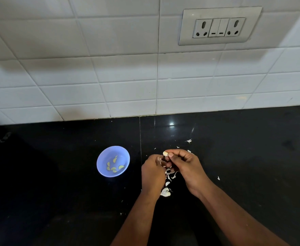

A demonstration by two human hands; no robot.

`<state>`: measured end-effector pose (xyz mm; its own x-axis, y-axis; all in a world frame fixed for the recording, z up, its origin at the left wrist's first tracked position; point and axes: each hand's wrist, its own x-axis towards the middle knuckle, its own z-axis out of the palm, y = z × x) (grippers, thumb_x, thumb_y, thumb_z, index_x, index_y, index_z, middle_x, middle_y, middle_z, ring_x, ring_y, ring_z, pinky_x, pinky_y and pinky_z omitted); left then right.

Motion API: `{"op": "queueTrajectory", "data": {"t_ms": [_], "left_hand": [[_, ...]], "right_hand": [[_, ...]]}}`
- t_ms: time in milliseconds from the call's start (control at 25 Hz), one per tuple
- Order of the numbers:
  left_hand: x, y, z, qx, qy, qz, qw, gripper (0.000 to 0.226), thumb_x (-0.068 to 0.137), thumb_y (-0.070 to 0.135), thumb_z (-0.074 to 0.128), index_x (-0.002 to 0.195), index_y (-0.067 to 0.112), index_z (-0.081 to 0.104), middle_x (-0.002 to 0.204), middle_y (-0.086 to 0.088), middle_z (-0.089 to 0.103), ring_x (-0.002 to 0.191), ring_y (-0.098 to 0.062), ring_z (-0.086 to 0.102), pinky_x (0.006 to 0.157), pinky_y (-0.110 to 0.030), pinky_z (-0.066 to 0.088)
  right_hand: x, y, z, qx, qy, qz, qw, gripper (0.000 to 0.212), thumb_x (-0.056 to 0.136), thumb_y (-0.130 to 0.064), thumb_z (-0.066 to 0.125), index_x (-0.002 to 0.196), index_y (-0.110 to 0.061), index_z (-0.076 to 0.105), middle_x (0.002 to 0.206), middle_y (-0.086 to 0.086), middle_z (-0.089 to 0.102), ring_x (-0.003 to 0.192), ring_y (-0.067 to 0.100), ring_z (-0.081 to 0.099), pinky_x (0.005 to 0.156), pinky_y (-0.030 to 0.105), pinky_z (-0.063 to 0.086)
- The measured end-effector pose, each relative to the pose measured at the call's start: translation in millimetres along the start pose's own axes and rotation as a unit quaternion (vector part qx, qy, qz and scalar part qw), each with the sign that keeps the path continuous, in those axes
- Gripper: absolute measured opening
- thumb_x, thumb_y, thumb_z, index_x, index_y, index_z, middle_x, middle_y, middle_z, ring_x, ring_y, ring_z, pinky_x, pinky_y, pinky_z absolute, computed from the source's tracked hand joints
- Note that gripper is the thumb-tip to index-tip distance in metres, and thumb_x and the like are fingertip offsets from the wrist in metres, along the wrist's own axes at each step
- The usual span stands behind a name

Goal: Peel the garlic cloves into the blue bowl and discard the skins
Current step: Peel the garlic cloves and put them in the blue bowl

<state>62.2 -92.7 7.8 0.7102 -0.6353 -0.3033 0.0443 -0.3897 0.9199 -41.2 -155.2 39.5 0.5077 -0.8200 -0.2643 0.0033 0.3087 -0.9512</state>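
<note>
Blue bowl (113, 161): stands on the black tabletop (57, 174), left of the hands; holds several peeled yellowish cloves (114, 166).
Right hand (184, 167): fingers curled, thumb and forefinger pinching a garlic clove (165, 153) at its tip.
Left hand (152, 173): fingers curled inward toward the right hand, touching papery skin; whether it grips anything cannot be told.
Skins (165, 192): a loose white heap on the tabletop beneath and between the hands, with stray flakes scattered near.
Background: white tiled wall (110, 68) with a socket panel (219, 25).
</note>
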Motion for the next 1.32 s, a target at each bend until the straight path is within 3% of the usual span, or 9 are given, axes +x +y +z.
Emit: {"op": "queueTrajectory", "data": {"t_ms": [240, 320, 400, 480, 560, 880, 1080, 1200, 1320], "left_hand": [[2, 6, -16, 0.112, 0.036, 0.014, 0.993, 0.022, 0.082, 0.034, 0.086, 0.071, 0.024, 0.069, 0.07, 0.013, 0.071, 0.063, -0.002, 0.064, 0.065, -0.032, 0.055], [2, 8, -21, 0.158, -0.014, 0.025, 0.987, 0.003, 0.091, 0.037, 0.078, 0.089, 0.035, 0.08, 0.088, 0.02, 0.076, 0.081, 0.001, 0.07, 0.077, -0.032, 0.06], [1, 10, -22, 0.191, -0.041, 0.038, 0.98, 0.02, 0.1, 0.033, 0.065, 0.114, 0.038, 0.079, 0.108, 0.016, 0.078, 0.097, -0.004, 0.071, 0.087, -0.035, 0.06], [2, 11, -20, 0.188, -0.022, 0.036, 0.981, 0.016, 0.098, 0.038, 0.067, 0.096, 0.029, 0.08, 0.086, 0.011, 0.077, 0.077, -0.007, 0.069, 0.074, -0.037, 0.06], [0, 14, -19, 0.185, 0.012, 0.028, 0.982, 0.04, 0.092, 0.051, 0.072, 0.07, 0.02, 0.061, 0.06, 0.008, 0.06, 0.055, -0.009, 0.053, 0.056, -0.035, 0.047], [-5, 17, -9, 0.052, -0.074, 0.083, 0.992, 0.032, 0.106, 0.046, 0.054, 0.082, 0.025, 0.061, 0.076, 0.0, 0.065, 0.065, -0.007, 0.056, 0.068, -0.046, 0.055], [-15, 22, 4, 0.013, -0.067, 0.092, 0.993, 0.034, 0.111, 0.031, 0.047, 0.082, 0.019, 0.059, 0.07, 0.009, 0.058, 0.062, -0.001, 0.049, 0.058, -0.02, 0.04], [-20, 24, 11, -0.043, -0.048, 0.086, 0.994, 0.036, 0.112, 0.029, 0.047, 0.079, 0.019, 0.058, 0.069, 0.011, 0.058, 0.065, -0.001, 0.05, 0.061, -0.02, 0.043], [-18, 23, 14, -0.083, -0.04, 0.056, 0.994, 0.035, 0.112, 0.029, 0.046, 0.081, 0.017, 0.057, 0.068, 0.011, 0.056, 0.066, -0.004, 0.05, 0.062, -0.022, 0.045]], "right_hand": [[4, -6, -7, -0.014, 0.061, 0.009, 0.998, 0.008, 0.092, -0.005, 0.076, 0.1, -0.005, 0.078, 0.091, 0.019, 0.076, 0.07, 0.013, 0.068, 0.062, 0.023, 0.056], [4, -8, -8, -0.029, 0.06, 0.008, 0.998, 0.008, 0.095, -0.006, 0.072, 0.101, -0.007, 0.078, 0.094, 0.017, 0.077, 0.071, 0.013, 0.069, 0.063, 0.023, 0.056], [4, -8, -10, -0.04, 0.058, 0.008, 0.997, 0.01, 0.098, -0.005, 0.069, 0.102, -0.008, 0.078, 0.094, 0.016, 0.078, 0.071, 0.012, 0.068, 0.063, 0.022, 0.056], [4, -7, -11, -0.059, 0.06, 0.004, 0.996, 0.01, 0.098, -0.006, 0.069, 0.1, -0.01, 0.078, 0.092, 0.016, 0.078, 0.07, 0.012, 0.068, 0.064, 0.023, 0.056], [5, -4, -12, -0.093, 0.067, -0.011, 0.993, 0.01, 0.096, -0.008, 0.072, 0.096, -0.014, 0.079, 0.086, 0.012, 0.078, 0.073, 0.014, 0.07, 0.068, 0.025, 0.057], [4, -4, -10, -0.21, 0.047, -0.054, 0.975, 0.009, 0.098, -0.025, 0.07, 0.092, -0.027, 0.077, 0.089, -0.008, 0.076, 0.084, 0.007, 0.071, 0.074, 0.023, 0.055], [9, -4, 4, -0.242, 0.051, 0.028, 0.968, 0.049, 0.1, -0.065, 0.051, 0.088, -0.021, 0.071, 0.08, 0.004, 0.074, 0.074, 0.017, 0.069, 0.072, 0.039, 0.056], [12, -5, 9, -0.137, 0.015, 0.056, 0.989, 0.051, 0.107, -0.054, 0.046, 0.097, -0.012, 0.074, 0.095, 0.011, 0.079, 0.096, 0.028, 0.076, 0.093, 0.05, 0.06], [9, -8, 10, -0.053, 0.007, 0.07, 0.996, 0.055, 0.108, -0.047, 0.047, 0.1, 0.004, 0.066, 0.093, 0.017, 0.076, 0.087, 0.036, 0.073, 0.082, 0.044, 0.06]]}}
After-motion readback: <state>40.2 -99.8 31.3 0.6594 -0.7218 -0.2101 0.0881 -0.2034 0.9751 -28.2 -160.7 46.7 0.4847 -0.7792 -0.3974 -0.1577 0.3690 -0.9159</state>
